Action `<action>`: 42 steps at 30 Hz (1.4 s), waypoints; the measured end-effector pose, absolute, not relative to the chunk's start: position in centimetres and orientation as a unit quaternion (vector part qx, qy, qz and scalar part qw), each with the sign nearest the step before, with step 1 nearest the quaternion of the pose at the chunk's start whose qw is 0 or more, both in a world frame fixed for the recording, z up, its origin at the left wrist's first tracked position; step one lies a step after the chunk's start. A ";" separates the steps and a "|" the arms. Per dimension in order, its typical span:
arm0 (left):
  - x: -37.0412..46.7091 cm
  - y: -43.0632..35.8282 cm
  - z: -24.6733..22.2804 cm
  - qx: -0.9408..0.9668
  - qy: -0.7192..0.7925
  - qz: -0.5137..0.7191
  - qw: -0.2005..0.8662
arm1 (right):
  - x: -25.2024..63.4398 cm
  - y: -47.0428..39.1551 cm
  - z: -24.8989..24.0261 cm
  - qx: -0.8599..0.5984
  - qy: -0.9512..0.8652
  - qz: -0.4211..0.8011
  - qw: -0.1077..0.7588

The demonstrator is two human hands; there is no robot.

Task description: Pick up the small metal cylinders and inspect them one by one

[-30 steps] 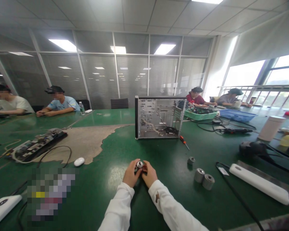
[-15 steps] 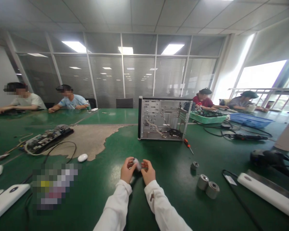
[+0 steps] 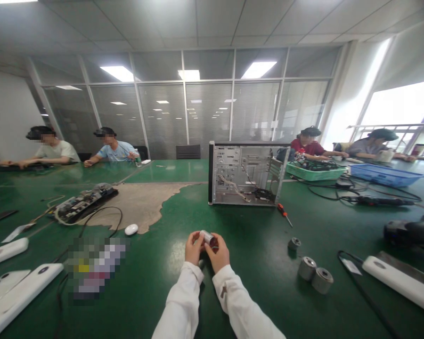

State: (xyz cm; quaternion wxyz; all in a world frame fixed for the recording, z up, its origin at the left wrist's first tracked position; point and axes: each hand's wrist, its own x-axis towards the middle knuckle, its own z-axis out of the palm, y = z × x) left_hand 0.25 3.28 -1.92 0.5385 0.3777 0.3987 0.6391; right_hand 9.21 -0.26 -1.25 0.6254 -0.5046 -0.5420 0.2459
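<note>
Between my two hands, just above the green tabletop, is a small silver metal cylinder (image 3: 207, 237). My left hand (image 3: 193, 248) pinches its left end between thumb and fingers. Closed on its right end is my right hand (image 3: 219, 253), with the fingertips partly hidden. The cylinder lies tilted, its right end lower. To the right on the table stand two grey metal cylinders with holed tops, a nearer one (image 3: 322, 281) and one beside it (image 3: 307, 269). A smaller metal cylinder (image 3: 294, 244) sits a little farther back.
An open computer case (image 3: 247, 174) stands ahead, with a red-handled screwdriver (image 3: 284, 215) beside it. A green basket (image 3: 316, 173) and a blue basket (image 3: 385, 175) are at the right. A circuit assembly (image 3: 85, 202) and a white mouse (image 3: 131, 230) lie left. Several people sit across the table.
The view has swung slightly left. The cylinder has turned in my hands, so its side shows more clearly, and my right hand has come closer around it.
</note>
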 end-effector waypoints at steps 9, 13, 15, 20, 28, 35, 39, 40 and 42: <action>0.9 3.3 -2.0 0.334 0.387 0.608 0.607 | 9.8 0.2 -1.7 -0.517 -0.543 0.155 0.643; 1.3 2.7 -1.4 0.317 0.376 0.595 0.636 | 10.2 0.4 -1.6 -0.519 -0.546 0.142 0.642; 1.6 2.3 -1.0 0.314 0.371 0.581 0.653 | 10.4 0.5 -1.5 -0.519 -0.546 0.119 0.646; 2.1 1.6 -0.2 0.314 0.332 0.562 0.690 | 10.8 0.5 -1.4 -0.516 -0.556 0.070 0.648; 2.1 1.3 0.3 0.338 0.327 0.556 0.685 | 10.9 0.4 -1.5 -0.521 -0.565 0.070 0.636; 1.8 1.2 0.3 0.341 0.318 0.547 0.696 | 10.6 0.2 -1.2 -0.502 -0.573 0.091 0.641; 1.7 1.5 0.3 0.312 0.324 0.527 0.721 | 10.4 -0.1 -1.1 -0.487 -0.557 0.130 0.660; 1.6 1.5 0.3 0.303 0.325 0.524 0.727 | 10.4 -0.1 -1.1 -0.484 -0.548 0.145 0.666; 1.5 1.6 0.4 0.287 0.319 0.519 0.739 | 10.5 -0.2 -1.1 -0.481 -0.529 0.174 0.678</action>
